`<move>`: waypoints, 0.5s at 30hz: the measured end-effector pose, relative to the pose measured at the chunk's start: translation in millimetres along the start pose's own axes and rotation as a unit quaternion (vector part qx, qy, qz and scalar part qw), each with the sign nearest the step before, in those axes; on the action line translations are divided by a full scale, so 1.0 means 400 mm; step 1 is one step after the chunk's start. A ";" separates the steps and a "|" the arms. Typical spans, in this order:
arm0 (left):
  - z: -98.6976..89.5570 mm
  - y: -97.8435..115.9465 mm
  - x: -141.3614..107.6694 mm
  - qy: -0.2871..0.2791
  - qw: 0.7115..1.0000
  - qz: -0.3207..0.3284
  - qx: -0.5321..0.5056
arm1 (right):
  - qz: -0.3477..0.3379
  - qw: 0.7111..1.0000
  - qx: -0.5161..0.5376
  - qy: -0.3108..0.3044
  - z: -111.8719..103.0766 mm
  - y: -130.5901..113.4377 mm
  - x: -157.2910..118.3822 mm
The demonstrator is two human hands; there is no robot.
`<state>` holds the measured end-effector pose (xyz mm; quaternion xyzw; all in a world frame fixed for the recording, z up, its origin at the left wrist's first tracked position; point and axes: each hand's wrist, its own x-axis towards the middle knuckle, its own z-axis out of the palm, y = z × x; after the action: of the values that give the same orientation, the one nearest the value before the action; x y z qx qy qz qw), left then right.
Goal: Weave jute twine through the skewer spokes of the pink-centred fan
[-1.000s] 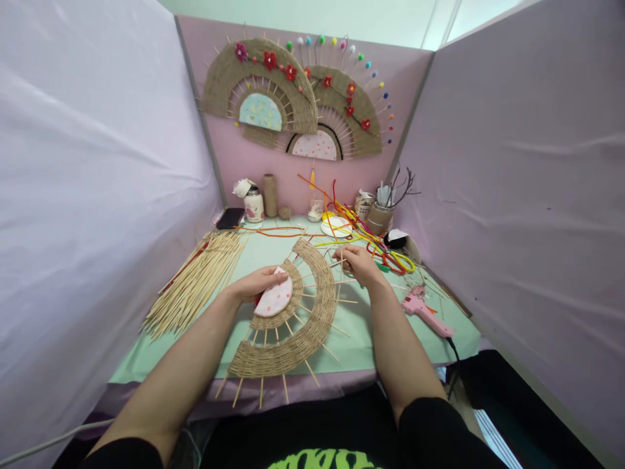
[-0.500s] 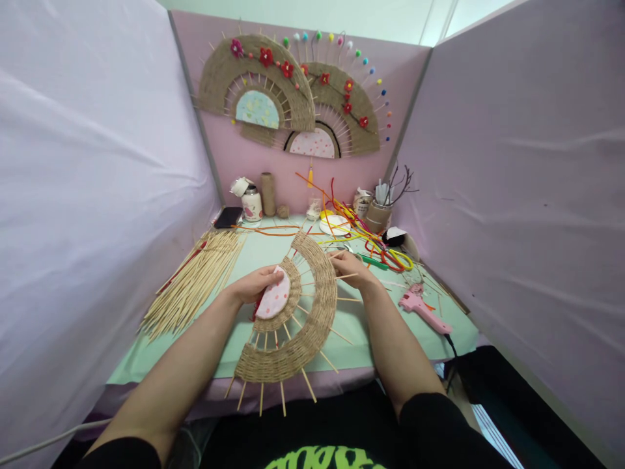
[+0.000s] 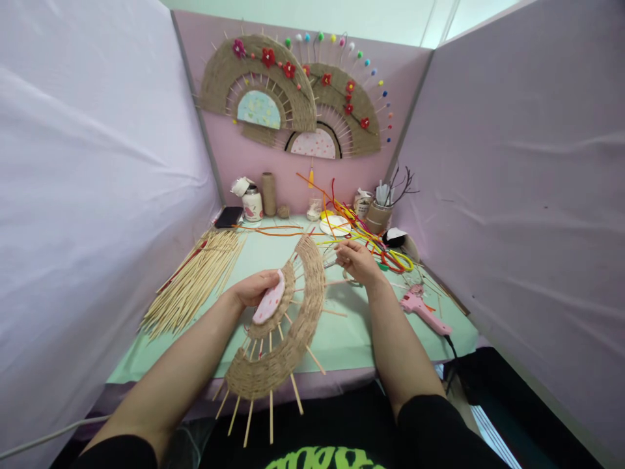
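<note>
My left hand point(image 3: 258, 286) is closed on a woven fan point(image 3: 312, 306), thumb on its pink-dotted half-round centre point(image 3: 270, 301). The fan is a tilted half ring of brown twine woven over thin wooden sticks, whose bare ends poke out past the outer edge. Just right of the fan's upper outer edge is my right hand point(image 3: 359, 262), its fingertips pinched together near the stick ends. Whatever is between those fingertips is too small to make out. Behind the fan's lower part, the table surface is hidden.
A bundle of thin sticks point(image 3: 198, 283) lies at left. At right are a pink glue gun point(image 3: 424, 314) and tangled coloured pipe cleaners point(image 3: 395, 251). Along the back stand a jar point(image 3: 252, 205), a twine roll point(image 3: 268, 194) and a pot with twigs point(image 3: 379, 215). Finished fans point(image 3: 215, 78) hang behind.
The fan has tilted and shifted down and to the left in my left hand. My right hand has moved slightly up and away from the fan's edge, its fingertips pinched.
</note>
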<state>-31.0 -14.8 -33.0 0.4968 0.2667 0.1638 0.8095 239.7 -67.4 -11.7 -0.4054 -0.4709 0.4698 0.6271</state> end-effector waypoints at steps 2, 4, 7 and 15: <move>0.006 -0.009 0.004 -0.010 1.000 -0.017 0.018 | -0.016 1.000 0.001 0.025 -0.003 0.007 0.007; 0.011 -0.017 0.007 -0.016 0.999 -0.033 0.037 | -0.031 0.998 -0.002 0.053 -0.007 0.014 0.014; 0.016 -0.023 0.010 -0.033 0.997 -0.053 0.055 | -0.053 0.995 -0.003 0.085 -0.011 0.019 0.020; 0.029 -0.020 0.011 -0.041 0.990 -0.089 0.097 | -0.084 0.991 -0.022 0.100 -0.009 0.012 0.019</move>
<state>-20.6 -24.5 -37.0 0.5538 0.2908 0.0442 0.7790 242.9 -59.1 -15.5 -0.4236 -0.4483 0.3618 0.6991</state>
